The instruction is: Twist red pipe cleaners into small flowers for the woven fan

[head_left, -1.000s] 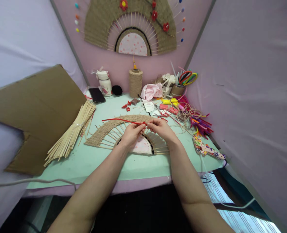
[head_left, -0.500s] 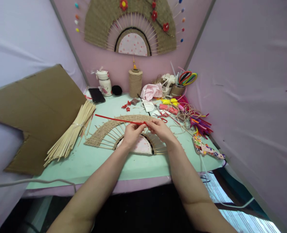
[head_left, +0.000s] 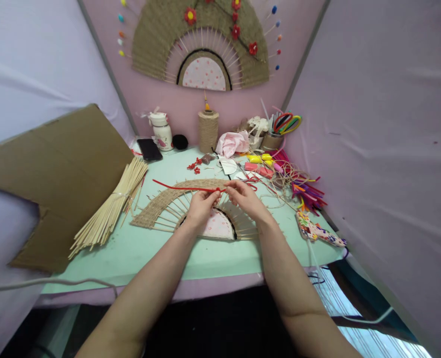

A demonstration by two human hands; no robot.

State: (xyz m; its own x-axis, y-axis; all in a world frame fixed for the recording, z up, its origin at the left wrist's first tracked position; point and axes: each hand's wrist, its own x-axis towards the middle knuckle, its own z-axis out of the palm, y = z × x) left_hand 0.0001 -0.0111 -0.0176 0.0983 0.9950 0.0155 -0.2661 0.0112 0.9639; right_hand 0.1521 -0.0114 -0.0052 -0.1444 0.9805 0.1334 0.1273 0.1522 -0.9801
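A long red pipe cleaner (head_left: 179,188) is pinched near its right end by the thumb and fingers of my left hand (head_left: 202,206). Its free length points left, bowed slightly, above the woven band. My right hand (head_left: 243,198) has its curled fingertips at the short end of the same pipe cleaner; the exact contact is small and partly hidden. Beneath both hands lies a fan (head_left: 149,215) of thin sticks with a woven twine band. The fan's half-round centre (head_left: 220,226) is white with pink dots and edged in black, partly covered by my left hand.
Left are a stick bundle (head_left: 110,206) and a brown cardboard sheet (head_left: 74,149). Behind stand a phone (head_left: 149,149), bottle (head_left: 163,133) and twine spool (head_left: 208,132). Red flower pieces (head_left: 195,164), pipe cleaners (head_left: 310,194) and a patterned glue gun (head_left: 317,229) lie about. A finished fan (head_left: 149,47) hangs behind.
The pipe cleaner's free end has swung slightly right and down and now bows. My right fingertips have loosened and shifted a little. The view has tilted up slightly.
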